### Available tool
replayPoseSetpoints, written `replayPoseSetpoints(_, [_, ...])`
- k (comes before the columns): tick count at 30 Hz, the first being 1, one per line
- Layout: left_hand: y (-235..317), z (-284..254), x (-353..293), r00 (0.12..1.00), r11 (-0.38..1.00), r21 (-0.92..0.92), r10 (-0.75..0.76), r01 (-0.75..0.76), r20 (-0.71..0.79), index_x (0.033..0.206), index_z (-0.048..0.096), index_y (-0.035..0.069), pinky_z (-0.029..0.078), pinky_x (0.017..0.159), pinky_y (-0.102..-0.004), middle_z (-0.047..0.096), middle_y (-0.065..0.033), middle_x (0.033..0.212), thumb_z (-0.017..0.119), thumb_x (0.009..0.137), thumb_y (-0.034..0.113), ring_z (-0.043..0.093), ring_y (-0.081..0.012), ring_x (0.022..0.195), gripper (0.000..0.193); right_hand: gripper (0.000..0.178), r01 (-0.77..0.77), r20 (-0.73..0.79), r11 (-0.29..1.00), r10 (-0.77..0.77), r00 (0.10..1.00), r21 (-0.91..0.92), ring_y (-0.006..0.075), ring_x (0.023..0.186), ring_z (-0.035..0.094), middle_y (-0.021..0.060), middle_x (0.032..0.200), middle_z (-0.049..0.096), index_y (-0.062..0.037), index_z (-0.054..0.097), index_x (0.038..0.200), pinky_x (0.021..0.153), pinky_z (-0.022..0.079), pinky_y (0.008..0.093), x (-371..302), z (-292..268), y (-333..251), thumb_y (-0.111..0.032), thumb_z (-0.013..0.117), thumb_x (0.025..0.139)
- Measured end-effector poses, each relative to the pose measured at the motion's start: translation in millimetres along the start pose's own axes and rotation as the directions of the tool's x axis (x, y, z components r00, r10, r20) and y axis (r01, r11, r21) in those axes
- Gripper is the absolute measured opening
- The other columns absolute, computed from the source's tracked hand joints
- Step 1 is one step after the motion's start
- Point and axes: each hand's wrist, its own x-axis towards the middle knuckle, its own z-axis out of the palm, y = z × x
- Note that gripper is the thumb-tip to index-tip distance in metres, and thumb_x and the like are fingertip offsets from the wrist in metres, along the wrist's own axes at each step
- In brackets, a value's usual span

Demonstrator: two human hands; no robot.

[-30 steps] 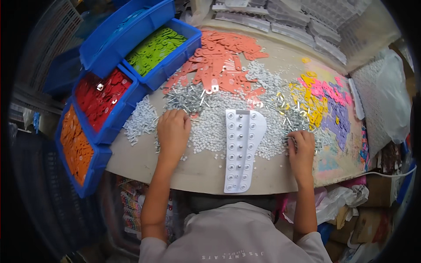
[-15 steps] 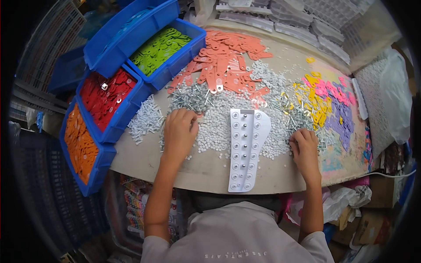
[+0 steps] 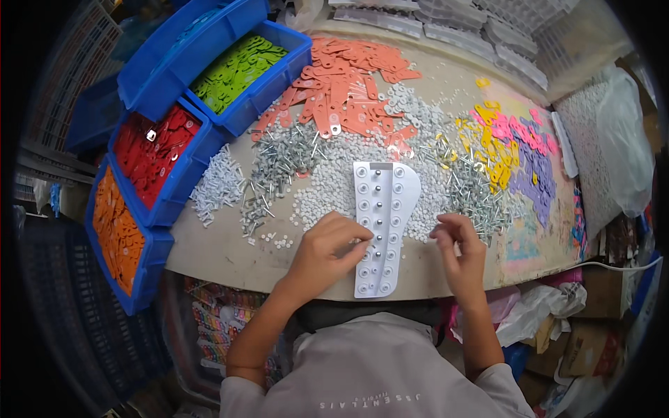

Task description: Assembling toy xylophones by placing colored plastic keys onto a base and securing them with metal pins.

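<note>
A white plastic plate (image 3: 411, 194) lies on the table in front of me, with two rows of round white washers and a middle row of metal pins. My left hand (image 3: 327, 251) is closed in a pinch at the plate's left edge; whatever is between its fingertips is too small to make out. To the right of the plate, my right hand (image 3: 461, 256) hovers near the table with thumb and forefinger drawn together, and its contents cannot be made out either. Loose white washers (image 3: 324, 184) spread behind the plate. Metal rivets (image 3: 477, 202) lie heaped beyond my right hand.
Blue bins hold red (image 3: 157, 150), orange (image 3: 115, 223) and green pieces (image 3: 240, 70) at the left. Coral strips (image 3: 341, 83) lie piled at the back. White plastic pins (image 3: 216, 187), more rivets (image 3: 282, 157), and yellow (image 3: 498, 160), pink (image 3: 512, 132) and purple pieces (image 3: 536, 171) cover other parts.
My left hand has moved right and nearer from the left rivet heap to the plate's edge. My right hand has drawn leftward and nearer, away from the right rivet heap.
</note>
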Motion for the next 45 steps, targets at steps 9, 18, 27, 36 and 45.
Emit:
replayPoseSetpoints(9, [9.6,12.6,-10.7,0.987,0.999,0.046,0.008,-0.015,0.163,0.093,0.072,0.005,0.051,0.074,-0.0379,0.068,-0.0069,0.087,0.075,0.08,0.003,0.063,-0.0269,0.085,0.014,0.019,0.243,0.222,0.958,-0.205,0.953,-0.155,0.027,0.09,0.063,0.0125,0.096,0.062,0.0,0.066,0.099,0.077,0.051,0.0332,-39.1,20.1,-7.3,0.011,0.064,0.083])
replayPoseSetpoints(18, [-0.8,23.8,-23.3,0.971,0.952,0.217,0.185,-0.216,0.154,0.094,0.073,0.006,0.05,0.071,-0.0363,0.07,-0.0045,0.091,0.078,0.074,0.003,0.063,-0.0252,0.084,0.021,0.019,0.218,0.249,0.968,-0.182,0.951,-0.125,0.0268,0.088,0.063,0.012,0.094,0.061,-0.001,0.067,0.099,0.073,0.052,0.0349,-47.8,27.2,-9.8,0.008,0.068,0.083])
replayPoseSetpoints(27, [8.2,15.1,-32.2,0.962,0.942,0.257,0.161,-0.217,0.221,0.101,0.072,0.008,0.041,0.091,-0.0404,0.063,-0.0067,0.109,0.07,0.08,0.006,0.058,-0.0257,0.104,0.022,0.022,0.321,0.272,0.943,-0.288,0.918,-0.085,0.0247,0.077,0.062,0.0085,0.086,0.064,-0.0026,0.062,0.093,0.066,0.05,0.0336,-53.1,42.1,-1.0,0.005,0.076,0.078])
replayPoseSetpoints(36, [0.9,12.8,-34.1,0.999,0.959,0.284,-0.033,0.022,0.036,0.107,0.072,0.009,0.041,0.089,-0.0409,0.061,-0.0068,0.104,0.069,0.084,0.007,0.056,-0.0265,0.097,0.023,0.021,0.554,0.429,0.78,-0.411,0.804,-0.292,0.0268,0.081,0.059,0.0086,0.091,0.064,-0.0046,0.062,0.089,0.07,0.051,0.0371,-46.3,43.2,-10.1,0.0,0.075,0.075])
replayPoseSetpoints(45, [-2.4,3.2,-13.6,1.0,0.96,0.278,-0.01,0.006,0.015,0.097,0.074,0.007,0.043,0.086,-0.0388,0.064,-0.0073,0.094,0.073,0.084,0.008,0.059,-0.0268,0.092,0.013,0.02,0.549,0.326,0.809,-0.471,0.819,-0.211,0.0275,0.087,0.06,0.0071,0.101,0.065,-0.0058,0.07,0.095,0.076,0.049,0.0375,-35.3,26.2,-5.9,-0.006,0.078,0.076])
